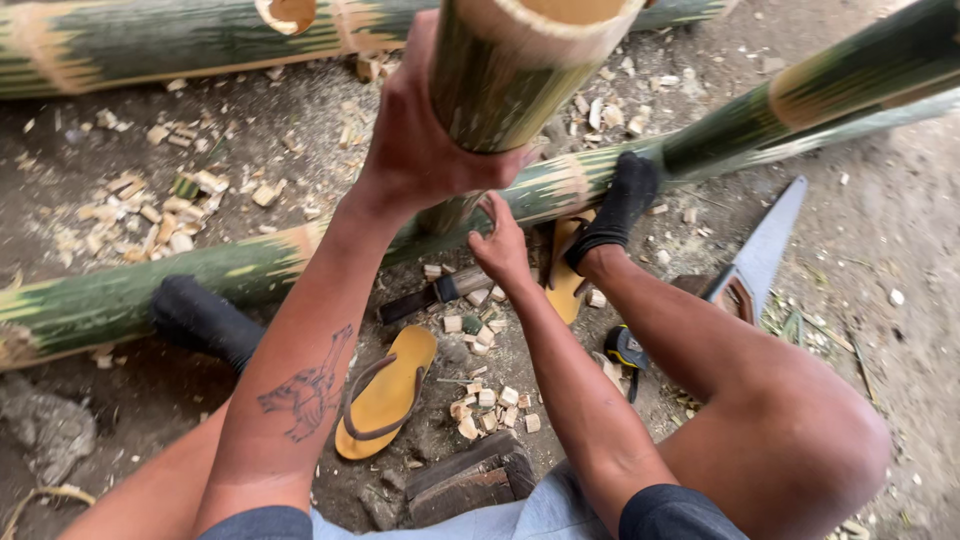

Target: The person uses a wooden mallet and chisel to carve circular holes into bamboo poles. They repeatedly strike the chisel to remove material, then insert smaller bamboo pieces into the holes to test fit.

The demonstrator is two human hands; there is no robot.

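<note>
Clearly the left hand [425, 150] grips a stiff, thick bamboo section [510, 65] around its smooth wall; the right hand [500, 245] is open, touching its lower end.

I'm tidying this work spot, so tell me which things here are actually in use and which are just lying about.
In use:
left hand holding the cut bamboo section
right hand at the section's lower end
long bamboo pole under both socked feet

Lying about:
handsaw
yellow sandal
tape measure
wood chips

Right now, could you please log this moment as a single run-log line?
left hand: gripping cut bamboo section | right hand: open, at the section's base | long bamboo pole: under both socked feet | handsaw: on ground
</note>
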